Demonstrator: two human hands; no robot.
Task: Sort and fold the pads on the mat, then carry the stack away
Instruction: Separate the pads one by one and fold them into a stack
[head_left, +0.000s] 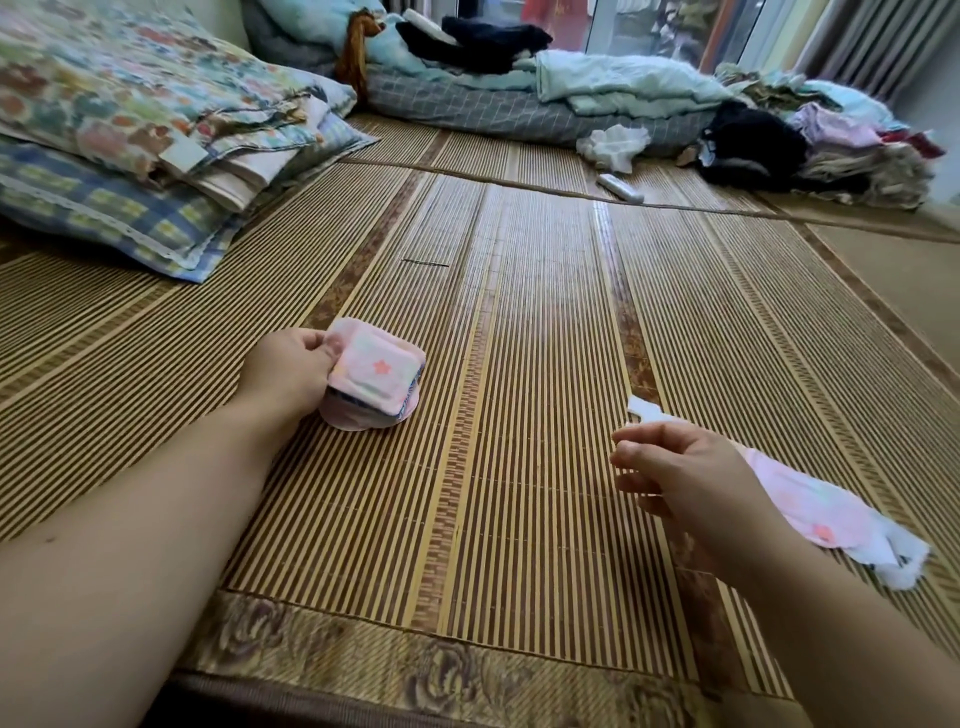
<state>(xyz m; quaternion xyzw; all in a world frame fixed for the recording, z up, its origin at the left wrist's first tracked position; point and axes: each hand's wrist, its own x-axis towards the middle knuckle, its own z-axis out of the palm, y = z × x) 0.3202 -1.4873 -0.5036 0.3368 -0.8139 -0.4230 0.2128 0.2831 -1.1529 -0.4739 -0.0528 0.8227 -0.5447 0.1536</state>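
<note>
A small stack of folded pink pads (373, 382) with a star print sits on the bamboo mat (524, 364) at centre left. My left hand (291, 371) grips its left side, thumb on top. To the right, an unfolded pink pad (815, 506) with white ends lies stretched out on the mat. My right hand (685, 478) holds it near its far white end, fingers curled over it, and hides the pad's middle.
Stacked floral and checked pillows (130, 145) lie at the far left. Folded bedding and a heap of clothes (779, 145) line the back, with a white remote (621, 188) in front of them. The mat's patterned hem (415, 670) runs along the near edge.
</note>
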